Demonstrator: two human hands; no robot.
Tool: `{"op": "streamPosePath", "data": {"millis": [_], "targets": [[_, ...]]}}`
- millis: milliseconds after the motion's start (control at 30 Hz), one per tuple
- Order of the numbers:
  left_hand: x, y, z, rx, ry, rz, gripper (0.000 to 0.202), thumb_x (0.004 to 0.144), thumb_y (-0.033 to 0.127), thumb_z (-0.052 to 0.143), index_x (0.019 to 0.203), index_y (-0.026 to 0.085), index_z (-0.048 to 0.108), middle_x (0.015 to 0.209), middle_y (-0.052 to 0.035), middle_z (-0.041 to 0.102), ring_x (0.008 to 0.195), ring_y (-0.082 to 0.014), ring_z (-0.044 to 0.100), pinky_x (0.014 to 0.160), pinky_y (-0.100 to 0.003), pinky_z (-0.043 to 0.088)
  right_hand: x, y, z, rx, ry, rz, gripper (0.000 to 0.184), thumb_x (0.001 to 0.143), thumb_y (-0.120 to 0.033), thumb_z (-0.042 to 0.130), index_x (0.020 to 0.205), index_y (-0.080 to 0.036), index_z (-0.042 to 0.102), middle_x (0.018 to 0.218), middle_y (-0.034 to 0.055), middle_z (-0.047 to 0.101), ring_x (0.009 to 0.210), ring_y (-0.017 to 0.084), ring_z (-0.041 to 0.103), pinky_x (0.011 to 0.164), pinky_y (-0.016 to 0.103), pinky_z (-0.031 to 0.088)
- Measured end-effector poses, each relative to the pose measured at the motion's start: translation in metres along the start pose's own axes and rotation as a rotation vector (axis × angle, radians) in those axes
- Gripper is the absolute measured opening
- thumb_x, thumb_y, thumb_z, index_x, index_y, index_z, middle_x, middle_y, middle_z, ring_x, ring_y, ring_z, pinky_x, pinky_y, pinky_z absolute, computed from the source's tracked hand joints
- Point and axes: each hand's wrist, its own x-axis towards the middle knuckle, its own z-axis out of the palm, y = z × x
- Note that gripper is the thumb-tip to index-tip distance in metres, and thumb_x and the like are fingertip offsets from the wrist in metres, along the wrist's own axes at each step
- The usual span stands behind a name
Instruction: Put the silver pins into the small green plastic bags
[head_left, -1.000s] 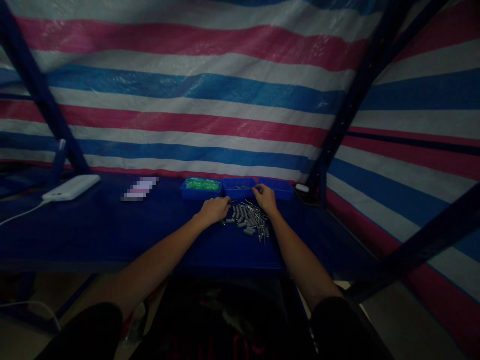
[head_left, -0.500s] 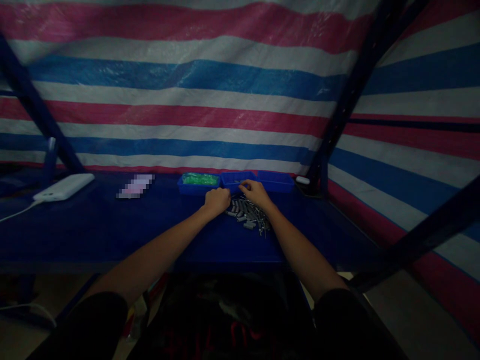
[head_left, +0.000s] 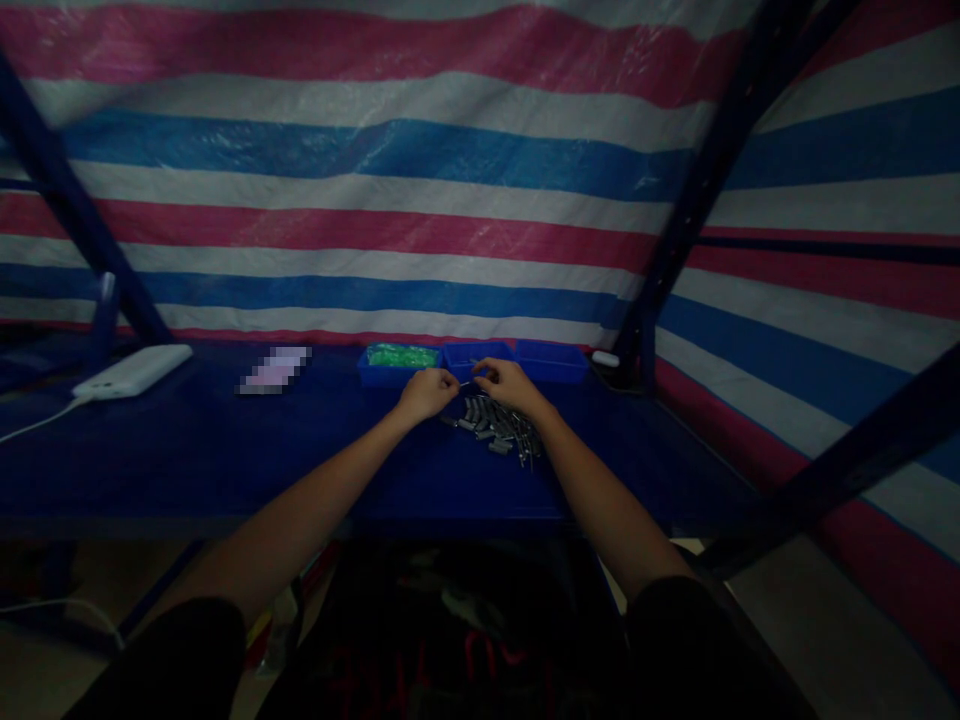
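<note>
My left hand [head_left: 427,394] is closed in a pinch on a thin, bright metal pin [head_left: 465,384] that sticks out toward the right. Facing it, my right hand [head_left: 507,383] has its thumb and fingers pinched close to the pin's other side; what they hold is too small to make out. Just below both hands lies a loose pile of small grey metal cylinders [head_left: 484,434] and thin metal rods [head_left: 525,446]. Behind the hands, a blue bin [head_left: 478,350] is partly covered by my right hand.
Left of that bin, another blue bin [head_left: 381,376] holds a green bundle [head_left: 403,356] in clear plastic. A third blue bin [head_left: 553,364] adjoins on the right. On the blue table [head_left: 285,470] lie a white device with a cable [head_left: 136,372], a blurred-out flat item [head_left: 274,370] and a small white object [head_left: 605,359].
My left hand has turned and shifted slightly left, opening a gap between the hands where the thin pin now shows. My right hand stays nearly in place.
</note>
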Motion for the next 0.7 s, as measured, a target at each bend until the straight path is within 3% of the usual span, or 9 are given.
{"op": "streamPosePath", "data": {"millis": [133,300,533,700], "targets": [[0.004,0.001,0.002,-0.296,-0.047,-0.015,0.021,0.073,0.025,0.052,0.081,0.011,0.065,0.055,-0.0018,0.06,0.052,-0.0114,0.054,0.048,-0.02,0.038,-0.001,-0.006,-0.006,0.027,-0.011,-0.037,0.015,0.074,-0.022,0.052,0.083,-0.015,0.061,0.058,-0.0031,0.052,0.055,0.009,0.047,0.054,0.02,0.033],[0.001,0.005,-0.004,-0.527,-0.061,-0.061,0.013,0.072,0.02,0.054,0.074,0.01,0.061,0.051,0.0017,0.052,0.047,-0.0078,0.047,0.046,-0.019,0.037,-0.002,-0.008,-0.008,0.024,0.033,-0.035,0.022,0.073,-0.026,0.054,0.093,-0.017,0.059,0.054,-0.0056,0.047,0.051,0.01,0.044,0.052,0.02,0.032],[0.0,0.006,-0.013,-0.569,-0.104,-0.078,0.012,0.074,0.021,0.054,0.072,0.01,0.061,0.051,0.0019,0.052,0.047,-0.0067,0.046,0.048,-0.019,0.037,-0.002,-0.008,-0.01,0.085,0.0,-0.024,0.012,0.073,-0.023,0.051,0.079,-0.015,0.058,0.053,-0.0059,0.044,0.051,0.008,0.041,0.052,0.019,0.031],[-0.001,0.006,-0.013,-0.516,-0.148,-0.015,0.012,0.075,0.021,0.053,0.075,0.012,0.061,0.051,0.0017,0.052,0.047,-0.0075,0.046,0.047,-0.02,0.035,-0.002,-0.005,-0.011,0.238,-0.134,0.04,0.01,0.075,-0.024,0.048,0.077,-0.016,0.052,0.052,-0.0068,0.042,0.048,0.008,0.039,0.049,0.019,0.029]]}}
